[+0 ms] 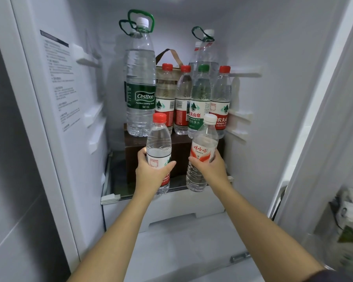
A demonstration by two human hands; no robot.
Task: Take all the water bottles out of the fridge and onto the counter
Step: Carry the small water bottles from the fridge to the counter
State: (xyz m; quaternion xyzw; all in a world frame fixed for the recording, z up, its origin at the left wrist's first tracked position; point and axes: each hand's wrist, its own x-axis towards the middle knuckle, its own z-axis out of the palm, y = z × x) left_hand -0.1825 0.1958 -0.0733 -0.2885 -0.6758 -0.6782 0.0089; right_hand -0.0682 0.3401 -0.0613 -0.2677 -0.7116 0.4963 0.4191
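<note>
While both your arms reach straight into the fridge point(273, 58), your left grip point(151, 171) is curled round the label of a red-capped bottle point(159, 143), thumb across its front. Your right grip point(212, 169) wraps the white-capped bottle point(203, 147) marked 娃哈哈, which leans slightly. Both bottles hang at centre frame in front of the dark box point(179, 151), above the glass shelf's front edge point(110, 197). You have open room on either side out to the fridge walls, where white rails point(238, 117) jut inward. On the box stand a tall C'estbon bottle point(141, 94) reading "Purified Drinking Water, Net 1.55L", red-capped 农夫山泉 bottles point(182, 102) and a green-capped one point(200, 102). Another tall handled bottle point(206, 49) stands behind them, upper centre.
</note>
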